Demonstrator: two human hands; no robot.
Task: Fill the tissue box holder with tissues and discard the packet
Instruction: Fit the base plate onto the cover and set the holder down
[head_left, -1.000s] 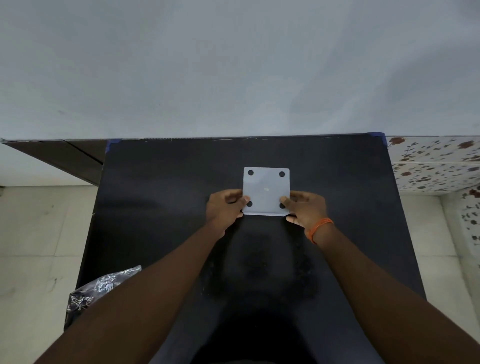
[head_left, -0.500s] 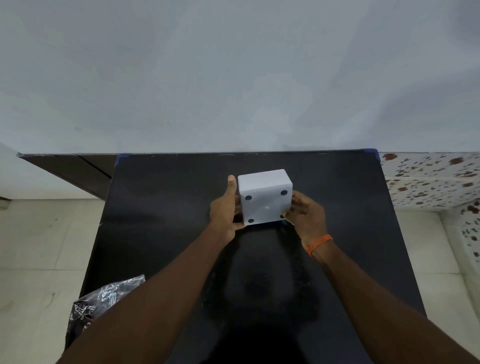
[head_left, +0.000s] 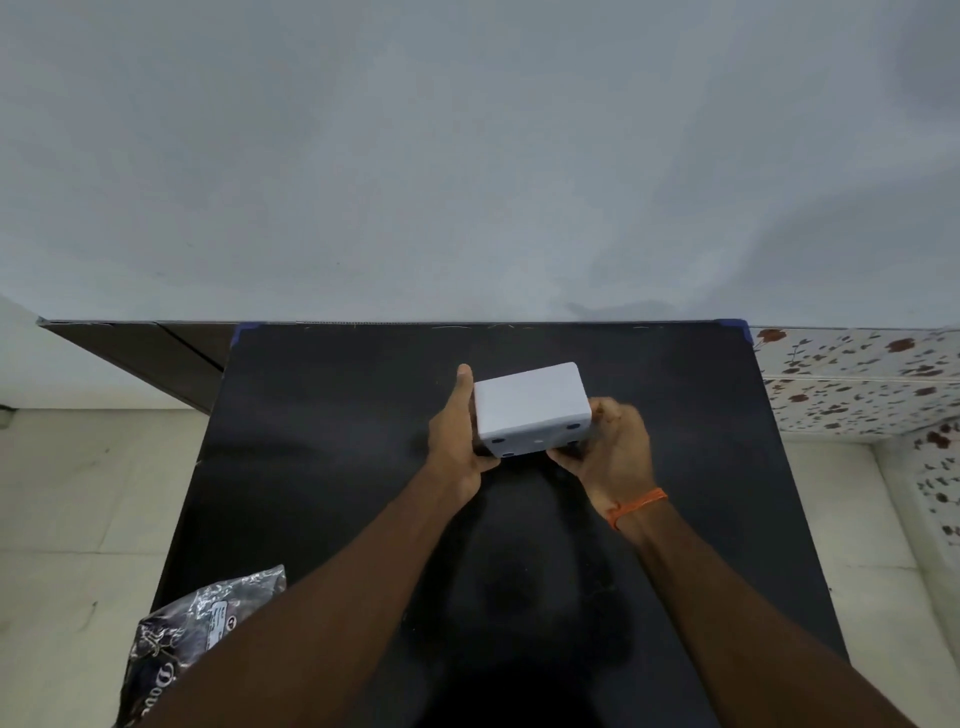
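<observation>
Two hands share the load here, so read the scene from your left. At the near left corner of the black tabletop (head_left: 322, 415), partly over the edge and half hidden by your forearm, lies the crinkled dark plastic tissue packet with silvery print (head_left: 208, 618); judge it thin, light and slippery, best pinched by a fold of film rather than squeezed flat. It looks slack, though you cannot tell whether anything is left inside. Further in, your left hand (head_left: 457, 441) lies flat along the left wall of the white, round-cornered plastic tissue box holder (head_left: 527, 402), fingers together and extended, thumb tucked under the near edge. That holder is tipped, its base with small dark feet facing you, held just above the table's middle. It looks stiff, smooth and light, so side walls and corners are the sound places to grip; bare palms could slide on it. Your right hand (head_left: 613, 452), an orange thread band (head_left: 636, 506) at its wrist, curls its fingers around the right lower corner.
</observation>
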